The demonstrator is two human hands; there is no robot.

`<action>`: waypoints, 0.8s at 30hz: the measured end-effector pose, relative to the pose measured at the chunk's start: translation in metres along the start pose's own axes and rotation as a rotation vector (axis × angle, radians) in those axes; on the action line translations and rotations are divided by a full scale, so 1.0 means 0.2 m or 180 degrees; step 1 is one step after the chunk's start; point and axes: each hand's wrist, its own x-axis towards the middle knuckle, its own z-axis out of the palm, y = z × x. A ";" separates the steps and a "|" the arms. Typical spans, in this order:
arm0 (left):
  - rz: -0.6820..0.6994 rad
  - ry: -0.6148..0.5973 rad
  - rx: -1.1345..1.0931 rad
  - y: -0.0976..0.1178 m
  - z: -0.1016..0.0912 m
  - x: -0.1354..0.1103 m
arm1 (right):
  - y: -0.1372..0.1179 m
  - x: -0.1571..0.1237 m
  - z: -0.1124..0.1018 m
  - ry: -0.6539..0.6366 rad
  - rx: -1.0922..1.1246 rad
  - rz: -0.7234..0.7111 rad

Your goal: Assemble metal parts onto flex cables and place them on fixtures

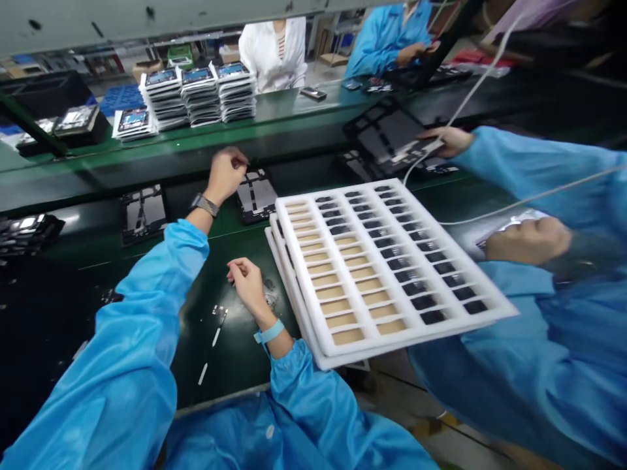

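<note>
My left hand (pixel 228 173), with a watch on its wrist, is held over the upper left edge of a tablet housing (pixel 262 196). Its fingers are curled together; whatever they hold, if anything, is hidden. My right hand (pixel 247 281), wearing a light blue wrist strap (pixel 269 331), hovers low over the green bench, left of the white tray. Thumb and fingertips are drawn together there, and I cannot make out anything between them. Small white strips (pixel 202 373) and tiny parts (pixel 219 311) lie on the bench near it.
A stacked white slotted tray (pixel 343 245), partly filled with black parts, overhangs the bench. Another tablet housing (pixel 144 212) lies at left. On the right, a co-worker's hand (pixel 453 140) holds a housing (pixel 385 137). White cables cross there. Stacks (pixel 169 98) stand on the far shelf.
</note>
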 end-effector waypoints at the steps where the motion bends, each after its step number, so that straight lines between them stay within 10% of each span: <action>1: 0.0012 -0.0074 0.0009 -0.03 0.10 -0.02 | 0.01 0.00 0.00 0.0030 -0.0001 0.0000; 5: -0.0102 -0.0664 0.0301 -0.15 0.35 -0.23 | 0.02 0.03 0.00 0.0088 0.0071 0.0027; 10: 0.0009 -0.0801 0.0512 -0.21 0.33 -0.42 | 0.02 0.01 0.02 -0.0038 0.0110 0.0058; 18: -0.0177 -0.0577 0.0389 -0.10 -0.13 -0.52 | -0.02 0.00 0.02 0.0102 0.0014 -0.0088; 24: -0.0548 -0.0702 0.0242 0.04 -0.52 -1.05 | -0.16 -0.10 -0.01 0.0378 -0.0233 -0.0346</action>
